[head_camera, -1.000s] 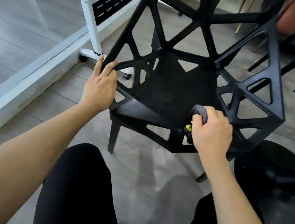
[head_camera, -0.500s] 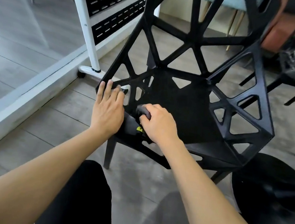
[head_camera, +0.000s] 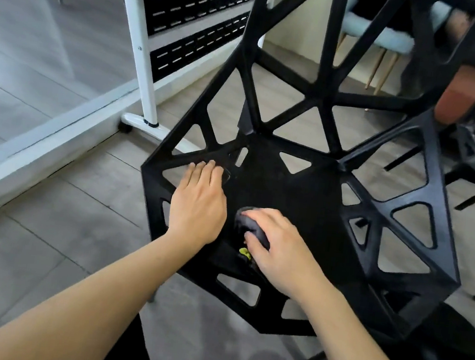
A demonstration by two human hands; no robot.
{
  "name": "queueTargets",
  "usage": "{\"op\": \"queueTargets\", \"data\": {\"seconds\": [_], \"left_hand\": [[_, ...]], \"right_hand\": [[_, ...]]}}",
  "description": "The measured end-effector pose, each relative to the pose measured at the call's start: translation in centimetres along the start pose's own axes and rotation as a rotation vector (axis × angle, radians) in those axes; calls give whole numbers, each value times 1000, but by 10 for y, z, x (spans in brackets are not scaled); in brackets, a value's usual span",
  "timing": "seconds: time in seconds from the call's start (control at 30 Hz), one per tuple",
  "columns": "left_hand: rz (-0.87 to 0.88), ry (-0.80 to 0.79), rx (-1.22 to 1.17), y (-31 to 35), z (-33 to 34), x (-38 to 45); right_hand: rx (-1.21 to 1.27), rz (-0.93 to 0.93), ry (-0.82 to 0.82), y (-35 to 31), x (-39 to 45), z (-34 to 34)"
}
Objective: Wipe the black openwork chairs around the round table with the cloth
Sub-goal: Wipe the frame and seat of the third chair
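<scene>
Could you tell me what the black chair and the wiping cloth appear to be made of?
Black chair: probably moulded plastic, matte with a slight sheen along its struts. Cloth: soft dark grey fabric, possibly microfibre, bunched under the right hand.

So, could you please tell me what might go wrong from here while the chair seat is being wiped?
The cloth is bunched small under the right hand, so it may miss the chair struts. The left hand rests by triangular openings; fingers could slip in. Pressing near the front edge might tip the chair.
</scene>
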State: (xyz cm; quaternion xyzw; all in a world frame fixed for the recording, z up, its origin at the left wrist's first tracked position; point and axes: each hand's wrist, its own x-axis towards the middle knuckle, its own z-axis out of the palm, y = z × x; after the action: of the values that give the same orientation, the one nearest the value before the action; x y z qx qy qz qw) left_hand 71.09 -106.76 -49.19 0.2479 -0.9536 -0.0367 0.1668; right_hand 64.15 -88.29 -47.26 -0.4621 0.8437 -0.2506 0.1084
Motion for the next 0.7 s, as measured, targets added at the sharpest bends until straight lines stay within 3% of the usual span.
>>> {"op": "queueTargets", "data": {"seconds": [0.27, 0.43, 0.53, 0.6, 0.7], "left_hand": [[-46, -27, -29, 1, 4, -1], [-30, 8, -10, -1, 7, 1], [-18, 6, -29, -2, 5, -2], [-28, 4, -60, -1, 5, -2], [-78, 12, -113, 1, 6, 1]], "right_hand": [[-253, 34, 181, 32, 166, 23], [-282, -2, 389, 51, 196, 27], [-238, 196, 505, 53, 211, 20], [-214, 298, 498, 54, 218, 13], [-193, 182, 405, 45, 204, 20]]}}
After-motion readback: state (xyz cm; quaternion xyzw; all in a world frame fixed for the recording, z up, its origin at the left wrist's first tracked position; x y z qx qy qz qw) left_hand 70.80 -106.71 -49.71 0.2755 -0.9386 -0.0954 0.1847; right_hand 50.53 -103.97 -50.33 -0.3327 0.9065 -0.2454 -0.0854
